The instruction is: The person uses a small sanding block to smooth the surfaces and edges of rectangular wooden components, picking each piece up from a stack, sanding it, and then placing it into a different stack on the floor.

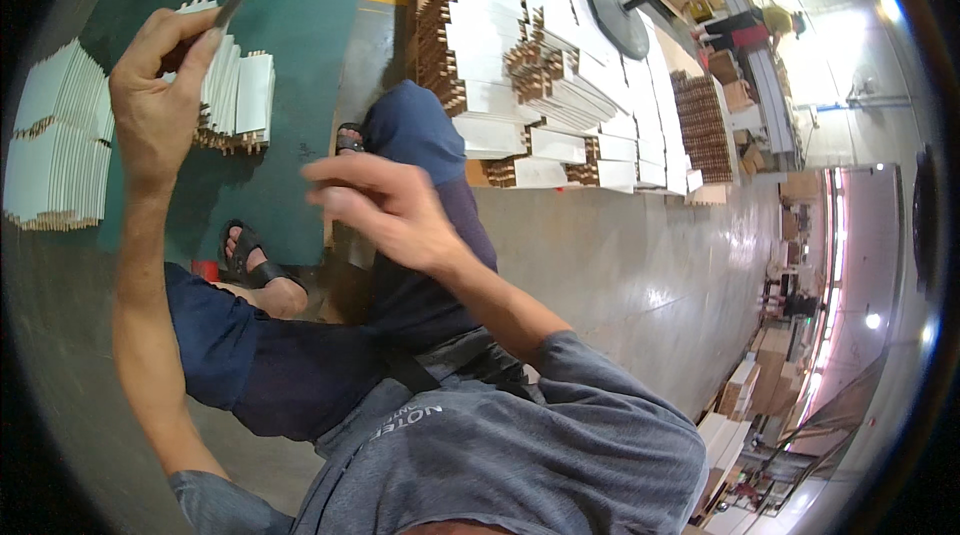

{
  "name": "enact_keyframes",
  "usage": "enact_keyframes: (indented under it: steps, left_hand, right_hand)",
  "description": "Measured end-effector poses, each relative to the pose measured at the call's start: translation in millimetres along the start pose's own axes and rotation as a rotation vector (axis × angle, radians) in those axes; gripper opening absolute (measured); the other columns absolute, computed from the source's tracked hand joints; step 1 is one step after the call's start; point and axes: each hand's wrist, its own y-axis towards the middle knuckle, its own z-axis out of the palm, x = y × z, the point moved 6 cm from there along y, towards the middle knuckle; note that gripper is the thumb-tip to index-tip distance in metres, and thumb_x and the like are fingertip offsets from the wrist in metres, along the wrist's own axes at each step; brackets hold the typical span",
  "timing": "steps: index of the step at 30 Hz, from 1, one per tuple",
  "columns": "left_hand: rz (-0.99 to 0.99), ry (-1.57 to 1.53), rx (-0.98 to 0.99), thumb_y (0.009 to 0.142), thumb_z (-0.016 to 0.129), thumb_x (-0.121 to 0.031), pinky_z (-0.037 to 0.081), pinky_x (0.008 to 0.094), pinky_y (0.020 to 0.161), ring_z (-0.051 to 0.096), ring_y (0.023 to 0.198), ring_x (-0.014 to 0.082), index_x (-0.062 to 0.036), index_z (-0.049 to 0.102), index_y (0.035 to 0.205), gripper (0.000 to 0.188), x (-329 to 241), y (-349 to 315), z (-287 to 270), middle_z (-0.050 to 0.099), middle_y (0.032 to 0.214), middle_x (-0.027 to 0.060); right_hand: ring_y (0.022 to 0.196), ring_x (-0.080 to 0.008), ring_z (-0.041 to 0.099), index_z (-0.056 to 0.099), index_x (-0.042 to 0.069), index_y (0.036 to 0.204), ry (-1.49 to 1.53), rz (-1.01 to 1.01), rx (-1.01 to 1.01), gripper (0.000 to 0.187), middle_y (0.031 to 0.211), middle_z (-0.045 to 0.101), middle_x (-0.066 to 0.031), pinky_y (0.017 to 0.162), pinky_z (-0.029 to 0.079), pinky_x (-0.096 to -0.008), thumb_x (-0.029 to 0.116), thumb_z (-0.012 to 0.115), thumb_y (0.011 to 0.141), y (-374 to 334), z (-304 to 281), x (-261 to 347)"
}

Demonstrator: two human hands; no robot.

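My left hand [158, 90] is raised above the green mat, closed with thumb and forefinger pinching a thin, grey, blade-like strip [229, 9]. Its exact kind does not show. Beyond that hand stand white slats [240, 90] with brown notched ends, packed side by side on the mat. My right hand [385, 210] hovers over my bent knee, slightly blurred. Its fingers reach loosely to the left, the thumb a little apart, with nothing visible between them.
A second bundle of white slats [62, 140] stands at the far left. Green matting [300, 65] covers the floor ahead. Large stacks of white boards [490, 45] rise at centre right, under a dark rounded plate [612, 15] on an arm. Another person [770, 25] is farther back.
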Motion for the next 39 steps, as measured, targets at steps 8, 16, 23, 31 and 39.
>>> enact_keyframes:
  steps: [8, 16, 23, 31, 39]
  left_hand:
    - [0.020, 0.030, -0.088, 0.091, 0.065, 0.005, 0.051, 0.0279, 0.077, 0.065, 0.085, 0.0171, 0.0022, 0.072, 0.105, 0.016, 3.3, -11.1, -19.4, 0.068, 0.093, 0.0082]
    - [-0.035, 0.091, -0.062, 0.082, 0.071, -0.004, 0.054, 0.0424, 0.074, 0.066, 0.082, 0.0334, -0.0037, 0.075, 0.092, 0.010, 22.9, -11.1, 25.0, 0.067, 0.086, 0.0143]
    - [-0.110, 0.110, -0.051, 0.081, 0.074, 0.001, 0.053, 0.0385, 0.067, 0.065, 0.075, 0.0239, -0.0016, 0.075, 0.090, 0.009, 26.9, -29.2, 22.1, 0.066, 0.082, 0.0095]
    - [-0.106, 0.084, -0.032, 0.081, 0.072, -0.001, 0.053, 0.0414, 0.069, 0.065, 0.079, 0.0289, -0.0042, 0.074, 0.087, 0.007, 27.2, -25.3, 30.8, 0.065, 0.085, 0.0109]
    - [-0.072, 0.088, -0.038, 0.083, 0.073, 0.000, 0.053, 0.0374, 0.067, 0.064, 0.073, 0.0249, -0.0005, 0.075, 0.091, 0.009, 27.4, -21.3, 23.7, 0.066, 0.084, 0.0107]
  right_hand:
    - [0.068, -0.0133, 0.046, 0.058, 0.009, 0.096, 0.704, 0.300, -0.898, 0.017, 0.082, 0.055, -0.0007, 0.058, 0.036, -0.0279, 0.024, 0.058, 0.104, -109.7, -219.2, -160.0]
    - [0.048, -0.0133, 0.040, 0.054, 0.017, 0.080, 0.883, 0.576, -1.053, 0.042, 0.062, 0.041, 0.0025, 0.043, 0.038, -0.0287, 0.055, 0.066, 0.095, -175.8, -350.2, -388.9]
    - [0.062, -0.0160, 0.063, 0.068, 0.012, 0.098, 0.829, 0.579, -1.028, 0.036, 0.082, 0.070, -0.0039, 0.047, 0.048, -0.0287, 0.046, 0.077, 0.089, -142.2, -403.5, -443.1]
    - [0.077, -0.0227, 0.058, 0.062, 0.001, 0.106, 0.259, 0.469, -1.264, 0.039, 0.092, 0.064, -0.0110, 0.064, 0.049, -0.0372, 0.039, 0.059, 0.100, -160.9, -402.1, -435.6]
    - [0.050, -0.0178, 0.054, 0.057, 0.010, 0.078, 0.555, 0.433, -1.170, 0.022, 0.059, 0.053, -0.0012, 0.045, 0.042, -0.0297, 0.016, 0.066, 0.097, -153.7, -389.9, -401.3]
